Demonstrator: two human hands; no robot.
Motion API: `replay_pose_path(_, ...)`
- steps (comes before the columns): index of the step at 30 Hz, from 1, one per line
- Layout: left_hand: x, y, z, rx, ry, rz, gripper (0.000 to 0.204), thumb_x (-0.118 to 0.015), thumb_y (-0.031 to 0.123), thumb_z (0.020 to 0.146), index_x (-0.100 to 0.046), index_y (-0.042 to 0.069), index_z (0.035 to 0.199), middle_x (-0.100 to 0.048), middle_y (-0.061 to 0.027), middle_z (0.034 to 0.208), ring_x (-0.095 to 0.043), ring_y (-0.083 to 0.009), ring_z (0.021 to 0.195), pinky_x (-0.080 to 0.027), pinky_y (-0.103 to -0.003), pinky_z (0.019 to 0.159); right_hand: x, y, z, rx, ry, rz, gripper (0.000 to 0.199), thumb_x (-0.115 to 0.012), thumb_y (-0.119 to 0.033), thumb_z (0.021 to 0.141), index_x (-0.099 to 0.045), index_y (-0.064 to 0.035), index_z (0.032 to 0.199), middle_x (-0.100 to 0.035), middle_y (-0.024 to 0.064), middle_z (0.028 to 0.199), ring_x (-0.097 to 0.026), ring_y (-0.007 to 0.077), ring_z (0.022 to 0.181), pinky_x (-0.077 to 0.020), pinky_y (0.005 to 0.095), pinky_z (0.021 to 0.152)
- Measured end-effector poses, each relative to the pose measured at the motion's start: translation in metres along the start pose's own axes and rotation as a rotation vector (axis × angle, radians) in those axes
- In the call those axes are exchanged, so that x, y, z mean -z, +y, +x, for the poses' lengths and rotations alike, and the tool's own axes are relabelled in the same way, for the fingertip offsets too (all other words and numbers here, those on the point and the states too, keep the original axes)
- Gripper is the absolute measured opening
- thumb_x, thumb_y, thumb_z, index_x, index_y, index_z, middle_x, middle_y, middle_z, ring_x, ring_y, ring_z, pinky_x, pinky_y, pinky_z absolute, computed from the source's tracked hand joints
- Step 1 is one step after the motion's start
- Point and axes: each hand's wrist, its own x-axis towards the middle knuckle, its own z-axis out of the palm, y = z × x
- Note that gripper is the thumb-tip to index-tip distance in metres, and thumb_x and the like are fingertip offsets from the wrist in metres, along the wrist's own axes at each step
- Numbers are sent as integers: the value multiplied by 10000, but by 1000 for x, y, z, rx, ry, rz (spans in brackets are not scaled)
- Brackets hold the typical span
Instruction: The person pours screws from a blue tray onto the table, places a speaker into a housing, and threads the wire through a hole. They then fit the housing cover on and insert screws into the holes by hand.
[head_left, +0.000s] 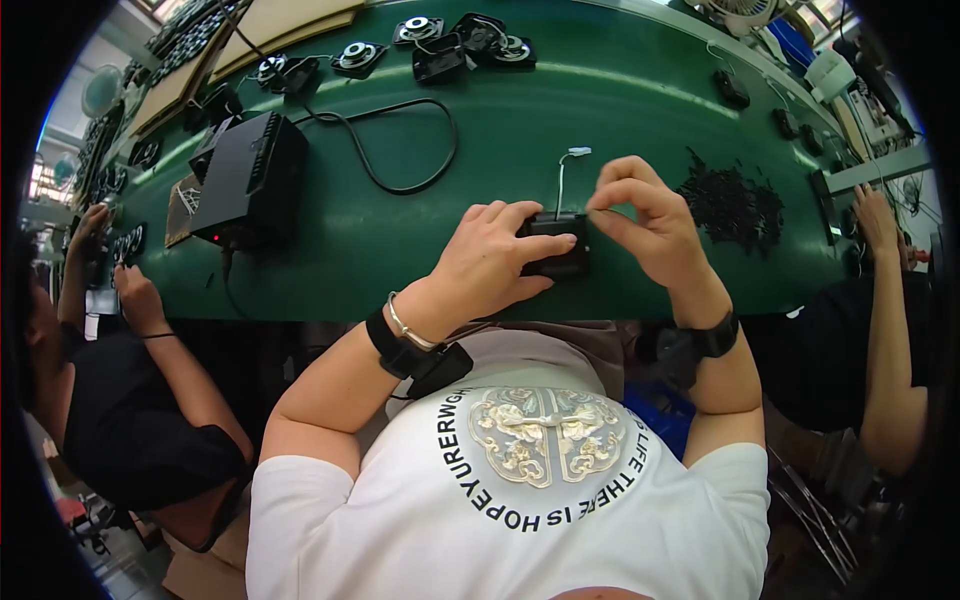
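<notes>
A small black box-shaped part (556,226) lies at the near edge of the green table (600,110). My left hand (490,262) lies over it and holds it down, thumb along its side. My right hand (650,225) pinches a thin wire at the part's top right corner. The wire rises from the part and ends in a small white connector (578,152).
A black device (250,180) with a looping black cable (400,150) sits to the left. A heap of small black pieces (735,205) lies to the right. Round speaker units (357,55) line the far edge. Other people work at my left (140,300) and right (880,220).
</notes>
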Motion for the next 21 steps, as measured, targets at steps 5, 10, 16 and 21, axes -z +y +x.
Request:
replay_pose_path(5, -8, 2, 1, -9, 15, -24, 505, -836, 190, 627, -708, 246, 1112, -586, -129, 1190, -559, -292, 1033, -428, -427, 923, -20, 14, 15, 69, -77, -276, 52, -689, -41, 826, -682, -61, 874, -553, 84, 1138, -512, 226, 1050, -422, 323, 907)
replay_pose_path(10, -8, 5, 2, -10, 17, -34, 490, -835, 191, 624, -714, 242, 1096, -585, -118, 1179, -551, -288, 1032, -425, -426, 928, -21, 23, 13, 0, -132, -313, 69, -715, -97, 815, -693, -77, 876, -571, 97, 1192, -477, 264, 1138, -400, 368, 961)
replay_pose_path(16, -9, 5, 1, 13, -6, -24, 492, -832, 189, 625, -710, 238, 1099, -582, -121, 1188, -548, -290, 1032, -422, -430, 930, -28, 25, 13, -44, -127, -308, 76, -714, -90, 812, -699, -80, 886, -589, 86, 1158, -487, 266, 1136, -399, 366, 970)
replay_pose_path(21, -7, 6, 4, -22, -15, -29, 506, -831, 183, 632, -703, 246, 1117, -580, -127, 1203, -546, -296, 1039, -421, -432, 931, -30, 24, 11, 27, -102, -471, 105, -712, -89, 812, -714, -88, 917, -608, 76, 1139, -508, 256, 1122, -421, 366, 950)
